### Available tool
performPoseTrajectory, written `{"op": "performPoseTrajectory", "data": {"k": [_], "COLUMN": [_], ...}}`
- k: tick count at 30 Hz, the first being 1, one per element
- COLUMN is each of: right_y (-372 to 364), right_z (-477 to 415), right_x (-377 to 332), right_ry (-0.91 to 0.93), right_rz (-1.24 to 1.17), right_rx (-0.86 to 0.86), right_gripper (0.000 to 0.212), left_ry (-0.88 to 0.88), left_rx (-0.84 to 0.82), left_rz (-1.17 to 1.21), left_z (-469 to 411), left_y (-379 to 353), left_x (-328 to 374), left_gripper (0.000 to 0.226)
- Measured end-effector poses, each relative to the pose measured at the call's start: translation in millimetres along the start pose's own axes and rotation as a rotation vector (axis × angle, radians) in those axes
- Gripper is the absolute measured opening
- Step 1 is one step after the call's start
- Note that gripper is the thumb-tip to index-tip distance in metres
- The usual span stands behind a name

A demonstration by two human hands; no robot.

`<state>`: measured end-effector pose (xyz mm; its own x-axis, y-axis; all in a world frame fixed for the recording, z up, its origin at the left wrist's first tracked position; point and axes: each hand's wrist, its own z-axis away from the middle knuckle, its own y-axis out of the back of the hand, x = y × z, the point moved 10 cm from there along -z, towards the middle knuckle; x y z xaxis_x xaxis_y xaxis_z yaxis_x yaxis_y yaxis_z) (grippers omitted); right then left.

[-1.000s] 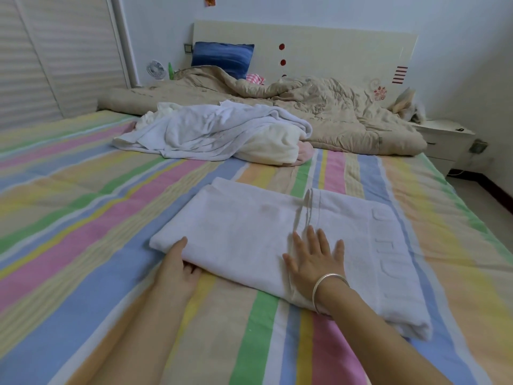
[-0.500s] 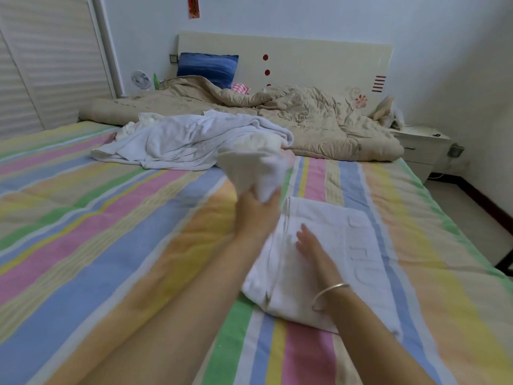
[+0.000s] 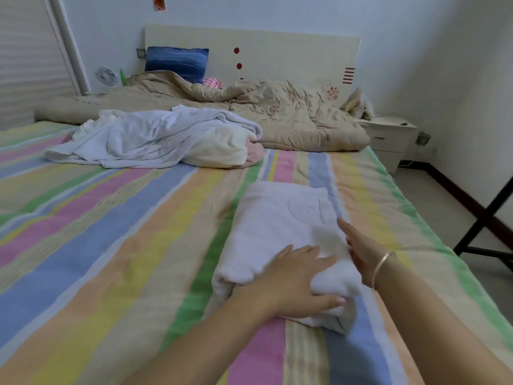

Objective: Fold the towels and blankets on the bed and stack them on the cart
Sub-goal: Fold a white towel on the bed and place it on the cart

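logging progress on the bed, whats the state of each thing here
white towel: folded, flat on the bed
left hand: open, pressing on the towel's near end
right hand: open, against the towel's right edge
white pile: crumpled, unfolded
beige quilt: rumpled by the headboard
blue pillow: upright against the headboard

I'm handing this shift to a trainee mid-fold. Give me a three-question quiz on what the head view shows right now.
1. True or false: the folded white terry towel lies on the striped pastel bedsheet.
2. Which hand wears the thin metal bangle: A left, B right?
3. Fill in: the rumpled pile of white towels lies in front of the crumpled beige ___.

Key: 1 true. 2 B, the right hand; the left hand presses flat on the towel. 3 quilt.
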<state>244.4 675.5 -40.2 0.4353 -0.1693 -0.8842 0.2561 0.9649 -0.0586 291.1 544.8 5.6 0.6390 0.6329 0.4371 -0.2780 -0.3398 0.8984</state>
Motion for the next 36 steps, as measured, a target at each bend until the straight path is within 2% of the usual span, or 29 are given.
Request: {"op": "performPoseTrajectory", "data": {"k": [2,4,6,7,8,10,11,12,14,16,18,19,21,23,27,29,32,36], "right_y": [0.6,-3.5,-6.1,-1.2,5.5,22.0,30.3,36.3,36.0,30.5,27.1,27.0,20.7,15.1,3.6,-2.0,-24.7,-97.4], "right_z": [-6.3,-4.9,-4.9,-5.4,-1.9,0.3,-2.9,-6.5,-11.7,-10.6,-4.6,-2.3,6.0,16.0,53.3,76.3,116.9,167.4], "right_x": [-15.2,-36.9,-43.3,-40.8,-40.2,-29.1,-21.1,-8.7,6.2,7.8,7.4,10.2,18.9,22.9,18.1,12.6,10.8,47.1], "right_ry": [0.065,0.209,0.293,0.321,0.341,0.282,0.233,0.155,0.062,0.036,0.007,-0.020,-0.074,-0.075,-0.003,0.019,0.062,0.007], "right_rz": [0.218,0.391,0.345,0.334,0.458,0.852,0.900,0.858,0.659,0.654,0.662,0.617,0.463,0.397,0.478,0.500,0.397,0.171], "right_rx": [0.126,0.210,0.208,0.233,0.303,0.449,0.471,0.426,0.327,0.255,0.244,0.241,0.192,0.192,0.215,0.209,0.129,-0.105], "right_gripper": [0.053,0.025,0.008,0.005,0.011,0.021,0.037,0.058,0.082,0.074,0.065,0.068,0.072,0.074,0.064,0.054,0.043,0.026], "left_ry": [0.039,0.144,0.287,0.339,0.375,0.426,0.445,0.448,0.403,0.415,0.648,0.761,0.843,0.861,0.878,0.854,0.778,0.503], "left_rx": [0.067,0.346,0.576,0.611,0.564,0.305,0.180,0.106,0.129,0.287,0.486,0.528,0.519,0.503,0.571,0.621,0.634,0.666], "left_rz": [0.332,0.487,0.314,0.216,0.145,0.009,-0.067,-0.115,-0.058,0.203,0.560,0.712,0.893,0.994,1.016,0.976,0.753,0.375], "left_z": [8.0,14.4,21.1,20.1,15.2,3.2,2.9,4.6,10.8,27.2,66.1,86.2,115.7,126.3,134.3,140.8,145.5,135.7], "left_y": [23.2,67.6,103.9,111.0,107.2,71.0,48.9,31.2,25.1,39.3,40.4,30.2,8.8,-1.1,6.0,17.8,61.7,145.8], "left_x": [-8.0,-36.9,-67.7,-80.1,-90.0,-105.8,-112.9,-119.8,-125.0,-134.5,-163.4,-173.2,-173.5,-165.5,-156.5,-158.4,-159.0,-153.4], "left_gripper": [0.043,0.029,0.030,0.035,0.040,0.047,0.050,0.052,0.053,0.051,0.057,0.069,0.089,0.088,0.098,0.084,0.073,0.073]}}
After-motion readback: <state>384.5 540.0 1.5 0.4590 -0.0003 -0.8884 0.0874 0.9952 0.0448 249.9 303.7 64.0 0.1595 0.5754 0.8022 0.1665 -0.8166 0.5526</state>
